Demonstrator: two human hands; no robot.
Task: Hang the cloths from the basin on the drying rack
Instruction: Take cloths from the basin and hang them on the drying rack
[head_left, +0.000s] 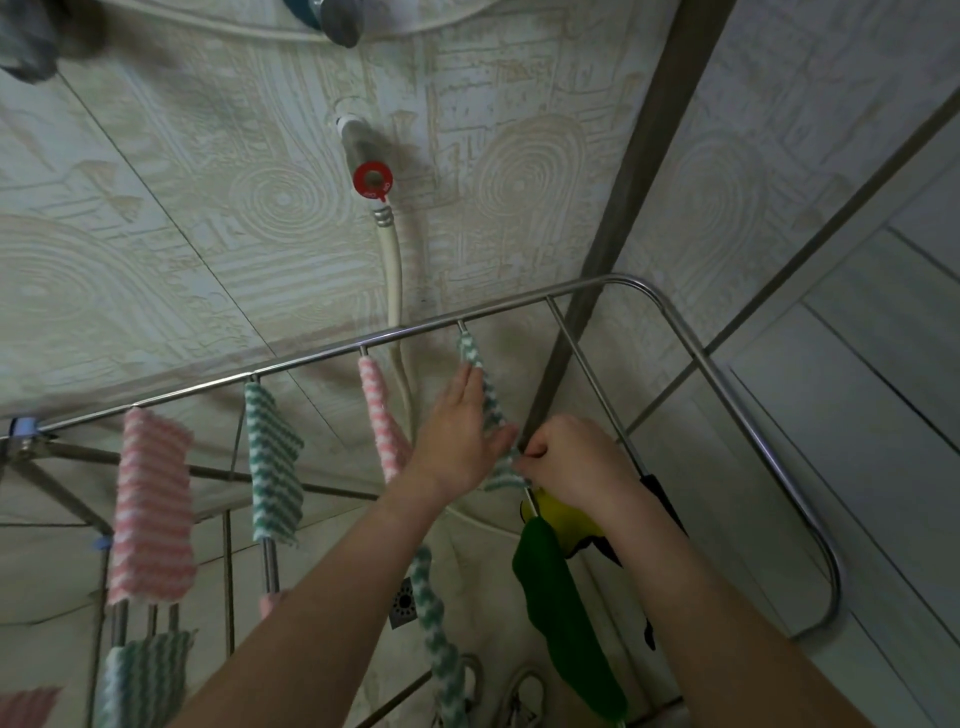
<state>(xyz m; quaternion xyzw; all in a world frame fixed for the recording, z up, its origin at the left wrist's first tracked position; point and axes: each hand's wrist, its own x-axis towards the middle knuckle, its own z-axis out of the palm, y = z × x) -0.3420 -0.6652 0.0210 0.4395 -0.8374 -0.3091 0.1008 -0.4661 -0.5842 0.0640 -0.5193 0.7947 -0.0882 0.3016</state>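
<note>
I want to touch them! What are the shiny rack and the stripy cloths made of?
The rack looks like polished metal, probably steel: thin silvery bars that catch the light. The pink cloth and the green cloth look like soft, fluffy fabric, maybe microfibre: fuzzy edges, and they hang limp.

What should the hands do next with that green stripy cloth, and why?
Probably pull the bunched near end straight: the green striped cloth already lies over its rod, the left hand rests flat on it, and the right hand pinches that end.
</note>
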